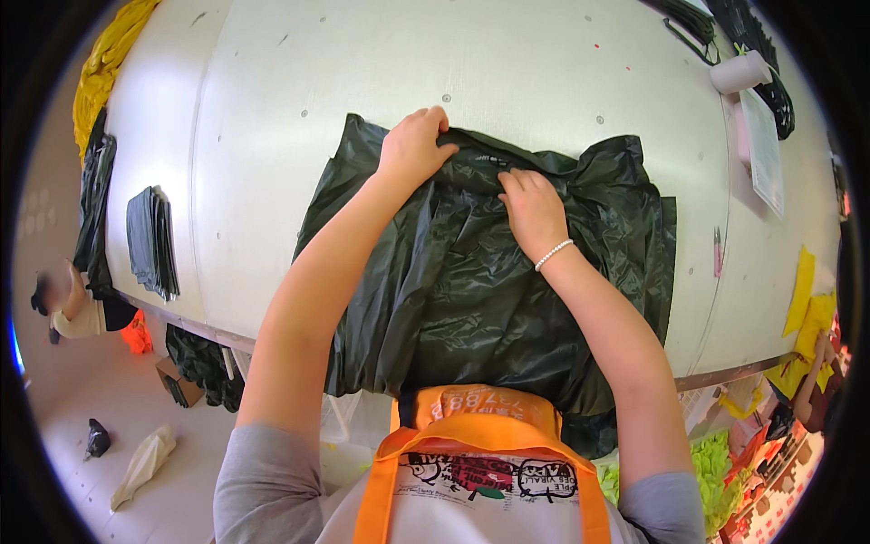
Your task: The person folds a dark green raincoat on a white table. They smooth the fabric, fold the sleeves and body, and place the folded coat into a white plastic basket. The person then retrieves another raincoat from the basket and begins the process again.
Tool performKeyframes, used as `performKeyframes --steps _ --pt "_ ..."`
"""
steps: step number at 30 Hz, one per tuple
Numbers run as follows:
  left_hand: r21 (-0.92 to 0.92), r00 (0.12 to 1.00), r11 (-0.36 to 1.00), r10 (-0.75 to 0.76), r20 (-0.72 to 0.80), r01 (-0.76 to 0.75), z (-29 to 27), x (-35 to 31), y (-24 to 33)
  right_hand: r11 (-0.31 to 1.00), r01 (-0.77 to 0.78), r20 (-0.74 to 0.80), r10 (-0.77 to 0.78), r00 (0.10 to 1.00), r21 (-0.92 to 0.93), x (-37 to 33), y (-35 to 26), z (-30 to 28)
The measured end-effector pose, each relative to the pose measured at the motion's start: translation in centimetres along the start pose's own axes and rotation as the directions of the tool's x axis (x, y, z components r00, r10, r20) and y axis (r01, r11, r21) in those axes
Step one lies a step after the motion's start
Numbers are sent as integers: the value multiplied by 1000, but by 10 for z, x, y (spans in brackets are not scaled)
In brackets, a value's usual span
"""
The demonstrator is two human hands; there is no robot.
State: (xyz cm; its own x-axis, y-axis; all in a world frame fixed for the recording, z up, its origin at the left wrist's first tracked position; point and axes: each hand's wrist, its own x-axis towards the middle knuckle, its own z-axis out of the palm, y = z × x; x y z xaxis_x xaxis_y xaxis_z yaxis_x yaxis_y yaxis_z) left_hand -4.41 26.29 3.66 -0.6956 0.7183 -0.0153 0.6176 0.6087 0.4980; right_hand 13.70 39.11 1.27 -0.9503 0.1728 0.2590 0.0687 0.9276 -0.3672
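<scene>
A dark green, shiny thin-fabric garment (480, 299) lies bunched and wrinkled on the table in front of me, its near side hanging over the table edge against my body. At its far edge, my left hand (415, 148) has bent fingers over the rim, with the thumb on the near side. Close by on the right, my right hand (535, 208), with a beaded bracelet at the wrist, holds a fold of the same fabric in closed fingers. Between the hands shows a small label (492, 160) inside the fold. The right fingertips are partly hidden by cloth.
A folded dark stack (151, 240) lies on the pale table (263, 82) at left. Yellow fabric (107, 63) hangs at far left. A white cup-like cylinder (739, 72), a sheet (761, 150) and a pen (717, 252) are at right. Co-workers stand at both sides.
</scene>
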Motion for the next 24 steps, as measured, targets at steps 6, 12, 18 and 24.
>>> performKeyframes --steps 6,12,18,24 --pt "340 993 935 115 -14 -103 6 9 -15 1000 22 47 -23 999 22 5 4 1" --pt "220 975 954 219 -37 -206 -22 -4 -6 998 -55 218 56 974 -11 21 6 -9" --pt "284 915 895 388 -114 -344 -20 -27 -13 978 2 153 31 988 -209 38 18 15" --pt "371 872 861 443 -209 -348 3 -26 -34 981 135 20 -134 991 -142 18 18 7"
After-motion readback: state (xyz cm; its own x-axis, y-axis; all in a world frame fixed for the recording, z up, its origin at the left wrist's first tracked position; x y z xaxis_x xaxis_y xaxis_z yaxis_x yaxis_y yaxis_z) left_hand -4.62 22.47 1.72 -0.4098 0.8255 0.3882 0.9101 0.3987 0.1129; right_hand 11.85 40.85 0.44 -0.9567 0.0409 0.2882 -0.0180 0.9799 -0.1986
